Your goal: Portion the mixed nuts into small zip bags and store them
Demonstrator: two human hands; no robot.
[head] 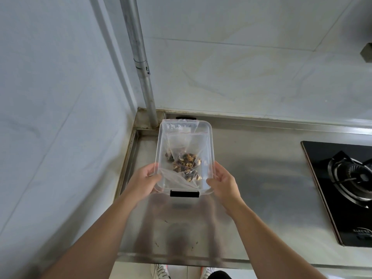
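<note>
A clear plastic storage box [209, 137] with black latches at its near and far ends is held over the steel counter's left rear part. Inside it lie small zip bags of mixed nuts [186, 161], with brown and pale nuts gathered toward the near half. My left hand [144, 181] grips the box's near left corner, thumb on the rim. My right hand [223, 183] grips the near right corner in the same way. Whether a lid covers the box cannot be told.
The stainless steel counter [251, 178] runs right to a black glass gas hob [342, 188]. A metal pipe [141, 63] rises from the counter's back left corner along tiled walls. The counter's front edge lies close to my body, with shoes visible below.
</note>
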